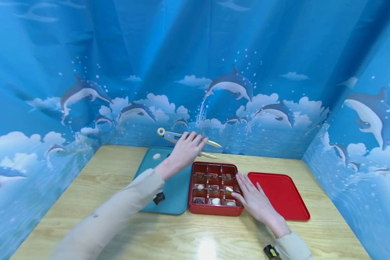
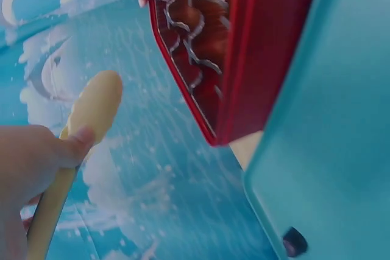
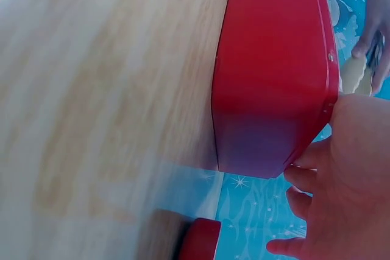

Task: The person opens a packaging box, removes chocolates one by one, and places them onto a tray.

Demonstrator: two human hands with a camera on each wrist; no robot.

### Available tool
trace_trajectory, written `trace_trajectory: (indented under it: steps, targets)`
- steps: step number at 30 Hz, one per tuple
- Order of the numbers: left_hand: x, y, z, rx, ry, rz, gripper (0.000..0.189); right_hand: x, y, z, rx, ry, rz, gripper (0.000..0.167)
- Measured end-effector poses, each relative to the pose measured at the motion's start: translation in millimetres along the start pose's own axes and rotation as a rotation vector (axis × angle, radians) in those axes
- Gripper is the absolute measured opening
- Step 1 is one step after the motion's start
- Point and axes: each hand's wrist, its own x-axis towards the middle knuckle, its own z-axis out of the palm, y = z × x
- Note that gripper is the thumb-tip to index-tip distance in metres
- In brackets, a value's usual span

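My left hand (image 1: 186, 150) grips a pair of tongs (image 1: 172, 136) with cream tips and a ring at the tail. In the head view the tips are apart, with nothing visible between them, over the back of a red box (image 1: 216, 210). Clear dividers split the box into several compartments, some with dark or white chocolates such as a white one (image 1: 215, 201). My right hand (image 1: 256, 202) rests against the box's right side, fingers extended along the rim. On the teal tray (image 1: 175, 184) lie a white chocolate (image 1: 156, 156) and a dark chocolate (image 2: 295, 242), partly hidden by my left hand in the head view.
A red lid (image 1: 282, 195) lies on the wooden table (image 1: 169, 234) to the right of the box. The tray sits close along the box's left side. Behind the table hangs a blue dolphin curtain (image 1: 182, 54), which also covers both sides.
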Motion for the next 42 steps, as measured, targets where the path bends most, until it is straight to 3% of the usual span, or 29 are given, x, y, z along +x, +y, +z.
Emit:
trace_trajectory:
  steps: [5,10,20,33,38,42]
  targets:
    - [23.7,15.2,1.4,0.042,-0.044,0.114,0.046,0.8,1,1,-0.019,-0.022,0.012,0.077]
    - [39.1,29.1,4.4,0.099,-0.091,0.198,0.044,1.7,0,2,-0.012,-0.030,0.010,0.077]
    - [54.2,46.5,15.3,0.092,-0.154,0.341,0.038,2.2,2,3,-0.016,-0.018,0.012,0.076]
    - [81.7,67.8,19.8,0.301,-0.202,0.551,0.036,3.1,3,-1,-0.031,-0.028,0.016,0.076]
    - [84.7,76.2,24.5,0.318,-0.230,0.620,0.035,3.7,3,-1,-0.024,-0.042,0.021,0.077]
    - [83.4,79.9,29.7,0.299,-0.248,0.631,0.035,3.6,2,-1,-0.026,-0.054,0.020,0.078]
